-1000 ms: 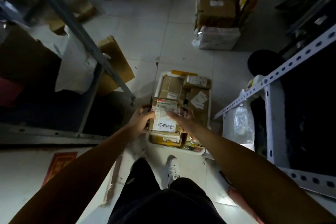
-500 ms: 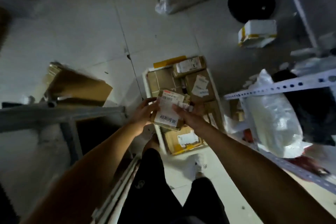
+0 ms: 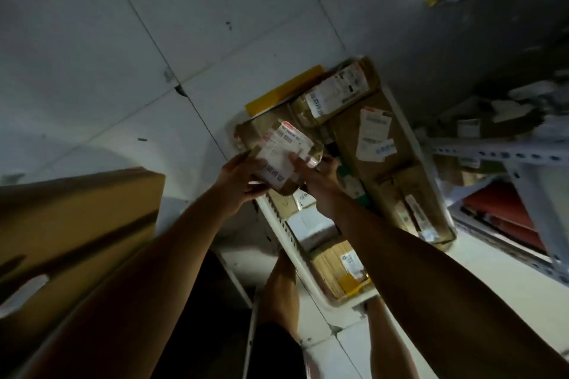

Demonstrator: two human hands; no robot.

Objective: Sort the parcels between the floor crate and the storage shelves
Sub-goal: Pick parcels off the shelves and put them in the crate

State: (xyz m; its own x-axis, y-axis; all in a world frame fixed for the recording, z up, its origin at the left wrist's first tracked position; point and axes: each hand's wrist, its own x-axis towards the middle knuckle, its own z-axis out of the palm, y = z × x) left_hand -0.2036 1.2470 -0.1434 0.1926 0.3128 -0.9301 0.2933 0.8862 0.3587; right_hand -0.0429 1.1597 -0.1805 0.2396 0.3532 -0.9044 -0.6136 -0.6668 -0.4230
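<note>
Large brown cardboard box (image 3: pixel 74 224) is sitting near left on the tiled floor. White floor crate (image 3: pixel 295 243), centre, is lying packed with taped cardboard parcels. Perforated metal shelf (image 3: pixel 498 151) is standing at right. Both forearms are reaching forward over the crate. Left hand (image 3: pixel 238 177) and right hand (image 3: pixel 314 174) are gripping a small labelled parcel (image 3: pixel 284 160) above the crate's far-left corner, fingers curled on its edges, the right thumb pressing the label.

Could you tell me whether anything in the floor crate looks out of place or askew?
Mostly no. The brown cardboard parcels lie packed in the white plastic floor crate. Only one long brown cardboard box overhangs its right rim. Both hands, left hand and right hand, hold a small labelled parcel above it.
</note>
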